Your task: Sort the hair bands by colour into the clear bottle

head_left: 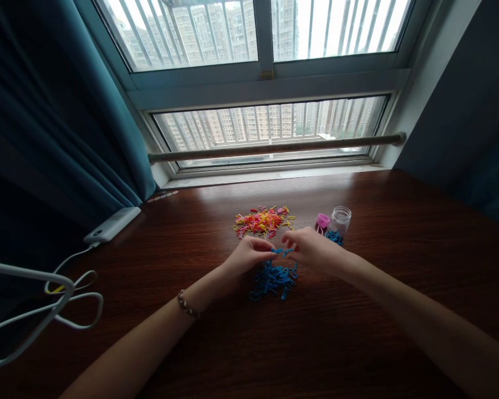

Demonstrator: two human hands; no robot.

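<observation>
In the head view my left hand point(251, 252) pinches a few small blue hair ties point(278, 251) between thumb and fingertips. Facing it from the right, my right hand point(311, 248) has its bent fingers and thumb at the other end of these blue loops, gripping them. Just below both hands lies a loose pile of blue hair ties point(273, 280) on the table. Beyond the left hand is a heap of red, yellow and pink hair ties point(261, 221). Past the right wrist stands a clear jar point(341, 216), with blue hair ties low in or in front of it.
A pink lid-like piece point(322, 221) is beside the jar. The brown wooden table point(170, 332) reaches to the window. At left are a white power strip or device point(113, 226) and a looped white cable point(81, 296). A metal rail point(274, 148) crosses the window; blue curtain point(66, 111) hangs left.
</observation>
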